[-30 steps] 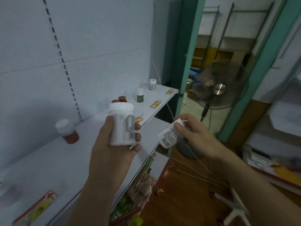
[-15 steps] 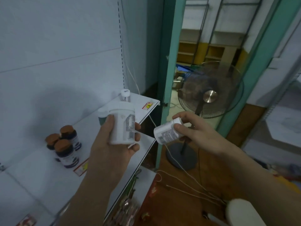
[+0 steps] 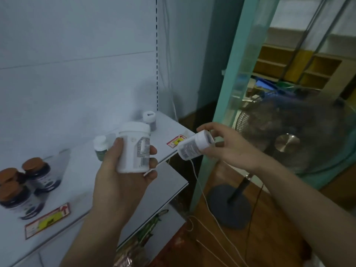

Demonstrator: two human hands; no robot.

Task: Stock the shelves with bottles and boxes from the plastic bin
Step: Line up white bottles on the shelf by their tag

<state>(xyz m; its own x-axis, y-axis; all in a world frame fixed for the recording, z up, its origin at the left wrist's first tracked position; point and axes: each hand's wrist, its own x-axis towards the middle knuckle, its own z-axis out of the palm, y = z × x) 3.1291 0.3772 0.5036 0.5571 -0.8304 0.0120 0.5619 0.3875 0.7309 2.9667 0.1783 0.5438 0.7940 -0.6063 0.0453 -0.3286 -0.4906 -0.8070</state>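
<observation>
Evidently, Two Bottles In Hand, None Yet Shelved

The left hand (image 3: 123,182) held a large white bottle (image 3: 134,147) upright over the upper shelf (image 3: 81,182), fingers wrapped shut around its body with the barcode label turned toward the camera, probably so it could be set straight down near the shelf's front. The right hand (image 3: 225,145) pinched a smaller white bottle (image 3: 194,147) on its side, just off the shelf's end, likely waiting its turn. Three brown-capped dark bottles (image 3: 25,185) stood clustered at the left, a green-bodied bottle (image 3: 100,147) sat partly behind the left hand, and a grey-capped bottle (image 3: 149,120) stood near the far corner.

The plastic bin was out of view. Label print was too blurred to read, the lower shelf's packets (image 3: 146,234) were cut off, and a standing fan (image 3: 285,145) beyond was smeared.
</observation>
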